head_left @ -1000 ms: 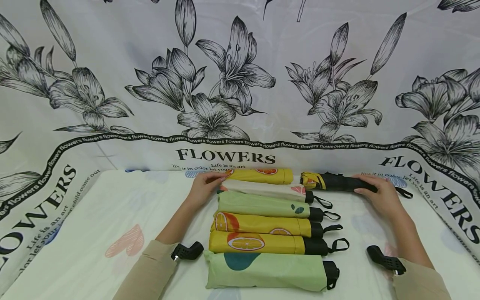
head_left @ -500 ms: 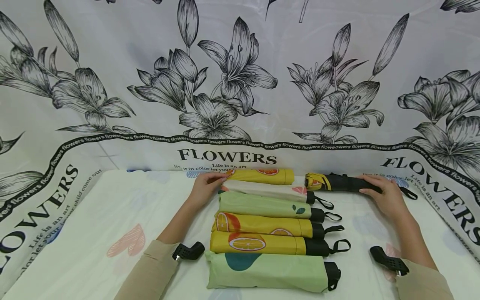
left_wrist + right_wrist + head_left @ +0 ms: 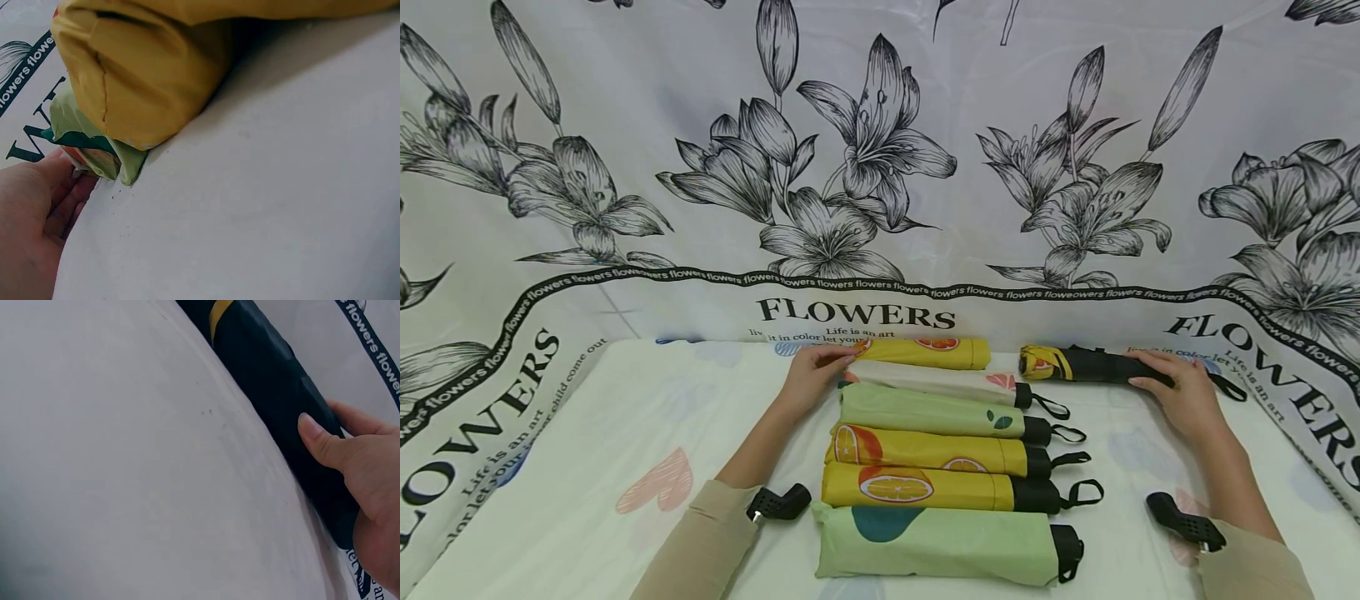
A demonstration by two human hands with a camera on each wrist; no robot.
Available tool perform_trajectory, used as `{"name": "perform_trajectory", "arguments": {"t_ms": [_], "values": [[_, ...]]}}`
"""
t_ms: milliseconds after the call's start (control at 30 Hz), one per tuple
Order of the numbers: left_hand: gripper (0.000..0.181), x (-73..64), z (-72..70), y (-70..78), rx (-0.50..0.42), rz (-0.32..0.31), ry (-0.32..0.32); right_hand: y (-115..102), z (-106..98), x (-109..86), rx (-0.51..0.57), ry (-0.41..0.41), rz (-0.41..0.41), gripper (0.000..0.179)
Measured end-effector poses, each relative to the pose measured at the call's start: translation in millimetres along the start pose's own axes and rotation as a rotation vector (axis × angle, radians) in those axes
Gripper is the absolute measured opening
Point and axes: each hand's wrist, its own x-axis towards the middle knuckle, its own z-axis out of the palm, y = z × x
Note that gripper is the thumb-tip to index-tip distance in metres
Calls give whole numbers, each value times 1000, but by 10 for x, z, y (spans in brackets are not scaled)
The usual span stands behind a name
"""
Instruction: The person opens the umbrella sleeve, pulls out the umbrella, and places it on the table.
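Note:
At the back of the row lies a yellow umbrella cover [image 3: 951, 353] with an orange-slice print. My left hand [image 3: 811, 377] pinches its left end between thumb and fingers. To its right, across a small gap, is a folded black umbrella [image 3: 1093, 367] with yellow fabric at its left tip. My right hand [image 3: 1180, 390] grips this umbrella near its right end, and a black strap loop [image 3: 1228, 387] sticks out beyond. In the right wrist view the thumb [image 3: 319, 437] presses along the umbrella's side. The left fingertips are partly hidden in the left wrist view.
In front lie several covered umbrellas in a stacked row: a cream one [image 3: 932, 382], a green one [image 3: 925, 410], two yellow ones with orange prints [image 3: 925, 448], and a wider green one [image 3: 970, 546] nearest. A flower-printed cloth [image 3: 700, 208] hangs behind the white bed-like surface [image 3: 587, 450].
My right hand has moved a little to the right with the black umbrella, widening the gap to the yellow cover. My left hand keeps its pinch at the cover's left end.

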Motion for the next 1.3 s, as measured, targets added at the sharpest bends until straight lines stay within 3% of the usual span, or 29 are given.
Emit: {"name": "perform_trajectory", "arguments": {"t_ms": [400,600,767,1133,1300], "values": [[22,2,26,13,-2,-15,-3,16,-76,15,-61,-59,-7,43],[22,-5,27,20,11,-7,9,-1,-113,13,-83,-85,31,48],[24,-16,23,26,4,0,2,-61,-133,2,-76,-83,48,49],[31,-51,-47,27,-82,-69,-8,-255,-176,19,-51,-76,58,48],[29,-77,-51,27,-30,-37,-2,-288,-204,27,-47,-65,59,47]]}}
